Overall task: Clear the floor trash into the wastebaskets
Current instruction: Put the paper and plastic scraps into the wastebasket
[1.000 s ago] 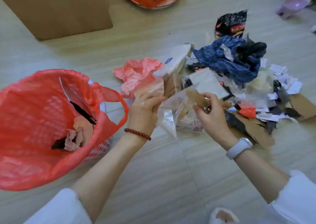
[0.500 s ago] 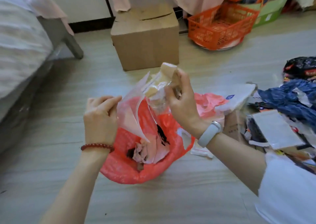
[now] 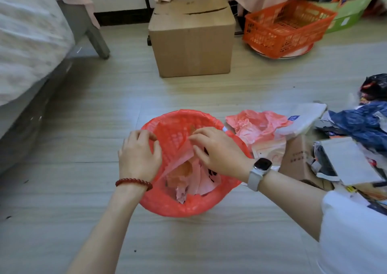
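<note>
A wastebasket lined with a red bag (image 3: 188, 207) stands on the floor just in front of me, with pink and orange scraps inside. Over its mouth lies a clear plastic bag (image 3: 178, 148), tinted red by the liner behind it. My left hand (image 3: 139, 156) holds the bag's left edge at the rim, and my right hand (image 3: 217, 151) pinches its top from the right. To the right lies the trash pile: a crumpled pink bag (image 3: 257, 125), a white pouch (image 3: 303, 119), a small carton (image 3: 297, 158), a blue bag (image 3: 360, 123) and a grey envelope (image 3: 347, 160).
A closed cardboard box (image 3: 192, 37) stands behind the wastebasket. An orange crate (image 3: 287, 26) and a green box (image 3: 351, 11) sit at the back right. A bed (image 3: 27, 43) with a grey leg fills the left side. Bare floor lies around the basket's front and left.
Both hands lifted the clear plastic bag from the pile, carried it left over the red-lined wastebasket and lowered it into the mouth. The view swung left with them.
</note>
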The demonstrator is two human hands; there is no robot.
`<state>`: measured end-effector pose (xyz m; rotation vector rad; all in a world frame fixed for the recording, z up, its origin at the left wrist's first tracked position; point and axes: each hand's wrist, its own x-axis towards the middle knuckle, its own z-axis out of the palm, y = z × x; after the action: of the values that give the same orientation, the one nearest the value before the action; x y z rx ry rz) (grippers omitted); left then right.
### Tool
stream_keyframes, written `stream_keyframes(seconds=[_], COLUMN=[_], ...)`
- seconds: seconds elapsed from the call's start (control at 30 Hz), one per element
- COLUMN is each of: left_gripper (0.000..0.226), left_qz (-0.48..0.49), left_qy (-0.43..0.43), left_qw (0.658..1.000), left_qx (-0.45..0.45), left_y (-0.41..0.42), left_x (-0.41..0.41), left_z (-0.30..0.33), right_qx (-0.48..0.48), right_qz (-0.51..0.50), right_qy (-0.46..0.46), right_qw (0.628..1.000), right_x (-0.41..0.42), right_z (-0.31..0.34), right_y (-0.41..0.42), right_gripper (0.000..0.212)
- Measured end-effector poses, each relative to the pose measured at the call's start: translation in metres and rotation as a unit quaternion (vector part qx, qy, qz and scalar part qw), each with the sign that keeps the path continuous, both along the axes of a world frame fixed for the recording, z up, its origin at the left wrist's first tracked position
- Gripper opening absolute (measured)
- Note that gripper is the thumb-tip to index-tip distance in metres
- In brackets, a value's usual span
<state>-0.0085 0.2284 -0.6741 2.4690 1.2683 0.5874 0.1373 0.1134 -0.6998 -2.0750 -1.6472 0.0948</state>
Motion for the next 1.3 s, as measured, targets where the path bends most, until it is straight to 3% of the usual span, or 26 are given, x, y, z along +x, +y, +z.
stream_keyframes(seconds=[0.1, 0.2, 0.33, 0.43, 0.57, 0.83, 0.93, 1.07, 1.2, 1.3], left_gripper=[0.017, 0.022, 0.027, 0.044, 0.066, 0.087, 0.064, 0.036, 0.010, 0.014], left_qz=[-0.084, -0.165, -0.288, -0.332, -0.312, -0.169, -0.147, -0.221, -0.335, -0.412], left_qy=[-0.054, -0.076, -0.078, 0.009, 0.178, 0.268, 0.257, 0.199, 0.054, -0.035], left_qw=[0.995, 0.983, 0.954, 0.939, 0.931, 0.944, 0.953, 0.955, 0.938, 0.899], left_qx=[0.008, 0.011, -0.037, -0.088, -0.064, -0.088, -0.066, 0.019, -0.070, -0.143], left_y=[-0.023, -0.061, -0.121, -0.156, -0.166, -0.144, -0.144, -0.153, -0.160, -0.162], left_x=[0.020, 0.054, 0.110, 0.154, 0.211, 0.282, 0.286, 0.283, 0.266, 0.254], left_z=[0.006, 0.006, -0.015, -0.046, -0.091, -0.152, -0.162, -0.157, -0.129, -0.100], right_qx=[0.090, 0.104, 0.036, -0.040, -0.134, -0.144, -0.075, 0.030, 0.035, 0.017], right_qz=[-0.047, -0.108, -0.228, -0.311, -0.394, -0.385, -0.376, -0.353, -0.244, -0.184], right_qy=[0.057, 0.088, 0.084, 0.093, 0.142, 0.217, 0.231, 0.230, 0.209, 0.231], right_qw=[0.993, 0.985, 0.969, 0.945, 0.898, 0.886, 0.894, 0.906, 0.946, 0.955], right_x=[0.016, 0.049, 0.098, 0.125, 0.150, 0.186, 0.191, 0.195, 0.197, 0.196], right_z=[0.011, 0.010, -0.021, -0.056, -0.095, -0.140, -0.147, -0.143, -0.116, -0.091], right_y=[-0.018, -0.050, -0.117, -0.166, -0.210, -0.234, -0.239, -0.235, -0.219, -0.207], right_gripper=[0.027, 0.027, 0.029, 0.031, 0.051, 0.079, 0.077, 0.075, 0.102, 0.116])
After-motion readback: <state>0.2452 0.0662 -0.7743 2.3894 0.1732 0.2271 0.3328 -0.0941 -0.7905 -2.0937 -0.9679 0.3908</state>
